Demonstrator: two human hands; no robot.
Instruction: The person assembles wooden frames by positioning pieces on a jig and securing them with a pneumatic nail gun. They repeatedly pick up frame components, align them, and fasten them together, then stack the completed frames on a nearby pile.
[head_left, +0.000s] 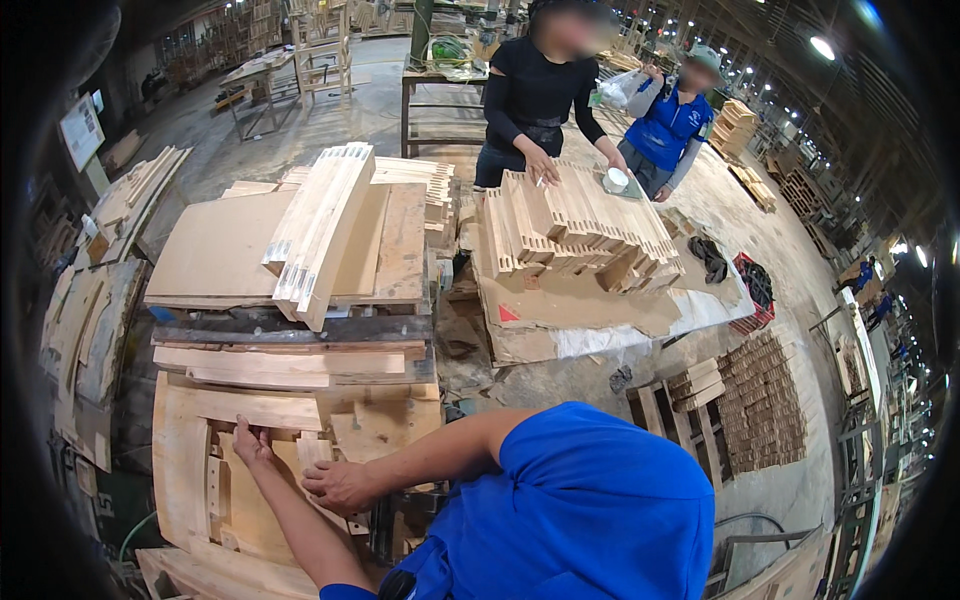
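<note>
Near left: right hand (338,486) at short slat (314,450), fingers bent, firmness of grip can't be told. Slightly farther, to its left: left hand (254,445), fingers bent at near edge of long slat (258,408), grip also unclear. Long slat lies crosswise. Farther: slat stack (325,225). Far right: co-worker (540,85) touching stacked blocks (580,225).

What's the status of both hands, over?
Left hand at the upper wooden strip. Right hand on a light wooden piece, partly hiding it. Stacked lengths just beyond.
</note>
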